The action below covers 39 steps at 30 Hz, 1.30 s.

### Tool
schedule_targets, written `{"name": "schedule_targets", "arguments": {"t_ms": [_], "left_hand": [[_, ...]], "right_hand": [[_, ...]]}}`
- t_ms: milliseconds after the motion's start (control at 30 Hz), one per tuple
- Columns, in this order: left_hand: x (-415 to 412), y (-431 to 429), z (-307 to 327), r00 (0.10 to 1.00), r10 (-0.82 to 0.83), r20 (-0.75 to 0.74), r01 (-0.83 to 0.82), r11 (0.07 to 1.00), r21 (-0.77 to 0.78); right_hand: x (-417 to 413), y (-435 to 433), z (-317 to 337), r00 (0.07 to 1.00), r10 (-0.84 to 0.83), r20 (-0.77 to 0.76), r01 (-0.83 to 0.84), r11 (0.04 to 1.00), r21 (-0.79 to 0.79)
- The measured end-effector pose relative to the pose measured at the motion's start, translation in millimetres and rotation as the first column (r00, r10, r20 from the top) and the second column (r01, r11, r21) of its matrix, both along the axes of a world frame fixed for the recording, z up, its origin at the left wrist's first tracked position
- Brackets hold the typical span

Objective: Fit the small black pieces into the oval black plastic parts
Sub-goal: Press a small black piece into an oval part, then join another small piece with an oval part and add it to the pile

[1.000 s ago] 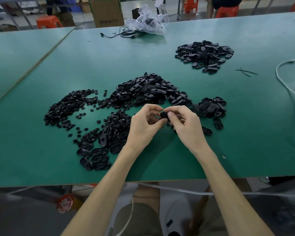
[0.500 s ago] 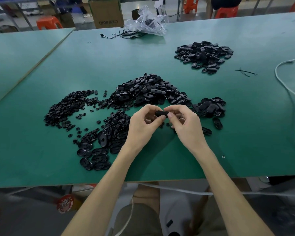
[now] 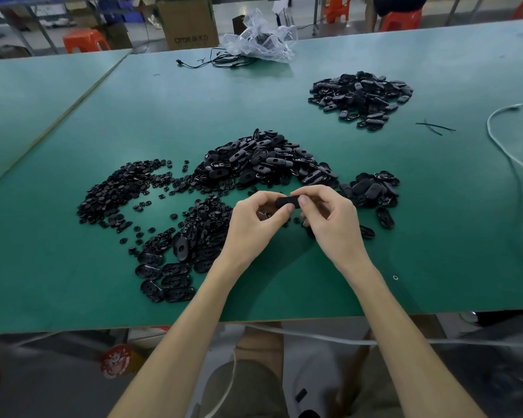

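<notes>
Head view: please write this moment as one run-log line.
left hand: pinches oval black part | right hand: pinches same part | place: over green table | oval parts pile: beyond hands

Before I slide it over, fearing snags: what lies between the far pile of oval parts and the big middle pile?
Nothing: in the head view, only bare green table separates the far pile from the middle pile.

The left hand (image 3: 254,224) and right hand (image 3: 332,224) are covering most of the oval black plastic part (image 3: 286,202), hiding whether a small black piece is sitting inside.
</notes>
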<state>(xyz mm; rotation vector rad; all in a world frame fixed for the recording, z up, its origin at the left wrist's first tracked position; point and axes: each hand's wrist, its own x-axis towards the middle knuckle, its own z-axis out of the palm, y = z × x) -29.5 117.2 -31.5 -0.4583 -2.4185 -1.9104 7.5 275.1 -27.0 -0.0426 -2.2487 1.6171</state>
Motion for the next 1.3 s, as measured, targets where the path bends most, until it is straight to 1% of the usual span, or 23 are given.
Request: {"name": "schedule_targets", "arguments": {"t_ms": [300, 467, 733, 1300], "left_hand": [[1.2, -0.1, 1.5, 1.000, 0.003, -0.003, -0.003, 1.000, -0.024], [2.0, 0.9, 2.3, 0.999, 0.031, 0.004, -0.031, 0.999, -0.038], [0.9, 1.4, 0.5, 0.999, -0.034, 0.001, 0.034, 0.997, -0.075], [-0.1, 0.4, -1.1, 0.998, -0.065, -0.001, 0.065, 0.995, -0.077]], "right_hand": [[0.8, 1.3, -0.1, 1.000, 0.008, 0.000, -0.009, 0.997, -0.081], [1.4, 1.2, -0.8, 1.000, 0.011, -0.007, -0.012, 0.997, -0.076], [-0.3, 2.7, -1.4, 0.999, 0.023, -0.028, -0.025, 0.998, -0.062], [-2.6, 4.9, -6.5, 0.998, 0.043, -0.035, -0.046, 0.996, -0.075]]}}
